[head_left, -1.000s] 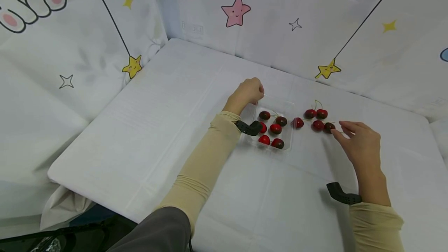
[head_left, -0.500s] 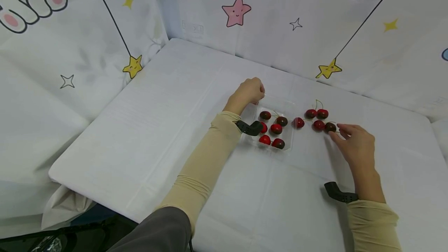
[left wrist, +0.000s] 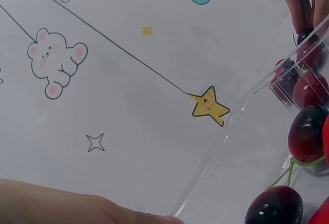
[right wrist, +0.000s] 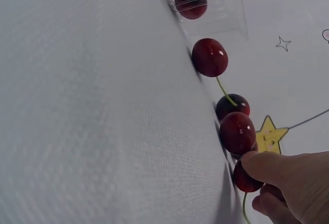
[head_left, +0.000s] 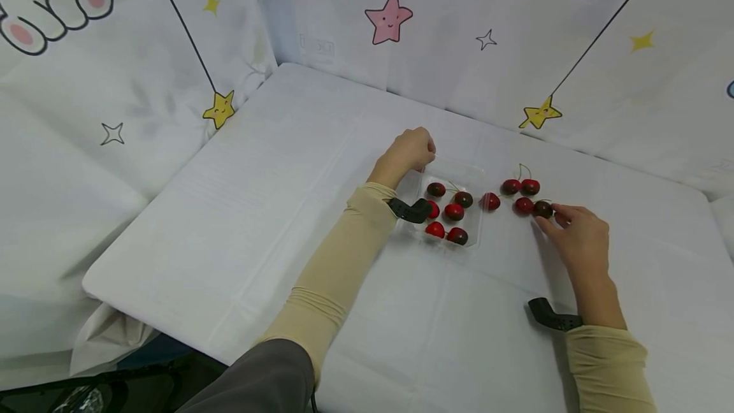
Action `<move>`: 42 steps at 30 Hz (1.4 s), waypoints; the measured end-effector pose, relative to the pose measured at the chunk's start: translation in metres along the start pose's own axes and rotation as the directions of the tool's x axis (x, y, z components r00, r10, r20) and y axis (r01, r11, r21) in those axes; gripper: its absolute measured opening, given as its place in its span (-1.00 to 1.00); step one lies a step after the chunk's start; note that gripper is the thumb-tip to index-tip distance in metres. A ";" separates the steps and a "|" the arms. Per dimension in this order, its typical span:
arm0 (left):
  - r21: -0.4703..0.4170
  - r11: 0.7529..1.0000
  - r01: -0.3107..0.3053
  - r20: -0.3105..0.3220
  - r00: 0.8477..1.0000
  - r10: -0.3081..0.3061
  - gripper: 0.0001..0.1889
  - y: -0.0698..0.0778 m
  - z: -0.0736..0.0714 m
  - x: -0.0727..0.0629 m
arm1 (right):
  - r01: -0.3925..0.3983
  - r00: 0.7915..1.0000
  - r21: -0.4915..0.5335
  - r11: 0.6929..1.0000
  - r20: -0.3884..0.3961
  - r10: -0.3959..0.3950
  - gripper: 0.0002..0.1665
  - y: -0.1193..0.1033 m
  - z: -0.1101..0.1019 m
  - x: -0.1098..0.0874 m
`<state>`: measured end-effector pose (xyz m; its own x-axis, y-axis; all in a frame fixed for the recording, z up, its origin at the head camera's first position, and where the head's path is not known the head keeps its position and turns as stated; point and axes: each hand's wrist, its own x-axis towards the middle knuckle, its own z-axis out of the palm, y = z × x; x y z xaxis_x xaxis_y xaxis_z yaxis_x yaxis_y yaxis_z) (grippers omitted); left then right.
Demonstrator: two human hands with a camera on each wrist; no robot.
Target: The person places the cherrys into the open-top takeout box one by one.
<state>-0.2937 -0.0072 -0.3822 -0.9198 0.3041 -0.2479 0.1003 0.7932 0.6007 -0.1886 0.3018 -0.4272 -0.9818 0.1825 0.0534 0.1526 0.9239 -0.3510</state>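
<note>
My left hand point(head_left: 404, 154) holds the back left edge of a clear plastic box point(head_left: 477, 174); its fingertips are mostly hidden. Several red and dark cherries point(head_left: 454, 211) lie in that box, some with green stems. To the right, my right hand point(head_left: 583, 238) has its thumb and fingers round a dark cherry point(head_left: 543, 209) on the table. In the right wrist view the thumb presses against this cherry point(right wrist: 245, 179), whose green stem hangs free. Beside it sits a red cherry point(head_left: 523, 206). A pair with joined stems point(head_left: 520, 186) lies just behind.
A single cherry point(head_left: 490, 201) lies close to the box's right wall. The white table point(head_left: 241, 209) meets a printed cloth backdrop point(head_left: 447, 69) at its back edge. Black cameras point(head_left: 553, 316) sit on both wrists.
My right hand has moved left to the dark cherry, and its thumb and fingers have closed round it. The left hand and the box have stayed in place.
</note>
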 end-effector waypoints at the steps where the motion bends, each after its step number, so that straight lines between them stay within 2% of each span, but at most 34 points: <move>1: 0.000 1.000 -0.001 0.001 1.000 0.001 -0.73 0.000 0.000 0.000 | 0.000 1.000 -0.001 1.000 -0.005 0.000 -0.39 0.000 0.001 0.000; 7: -0.002 1.000 0.005 0.011 1.000 -0.005 -0.72 0.002 0.000 -0.001 | 0.008 0.999 -0.006 1.000 -0.039 -0.008 -0.40 0.002 0.003 0.003; 23: 0.008 1.000 -0.006 0.001 1.000 0.006 -0.69 0.002 0.000 -0.003 | -0.024 0.999 0.025 0.999 -0.042 0.025 -0.47 -0.002 0.003 0.004; 32: 0.004 1.000 -0.008 -0.002 1.000 0.008 -0.70 0.002 0.001 -0.001 | 0.012 0.995 0.048 0.999 -0.097 -0.007 -0.48 -0.010 -0.009 -0.002; 37: -0.003 1.000 -0.010 0.000 1.000 0.010 -0.71 0.001 0.002 0.001 | 0.018 0.992 0.056 0.998 -0.124 -0.011 -0.48 -0.020 -0.015 -0.006; 42: -0.010 1.000 -0.013 0.000 1.000 0.013 -0.72 -0.001 0.003 0.003 | 0.063 0.984 0.077 0.995 -0.169 -0.049 -0.49 -0.032 -0.019 -0.010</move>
<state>-0.2955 -0.0053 -0.3854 -0.9185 0.3142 -0.2401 0.1084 0.7840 0.6113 -0.1811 0.2763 -0.3991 -0.9546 0.1917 0.2281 0.0817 0.9047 -0.4182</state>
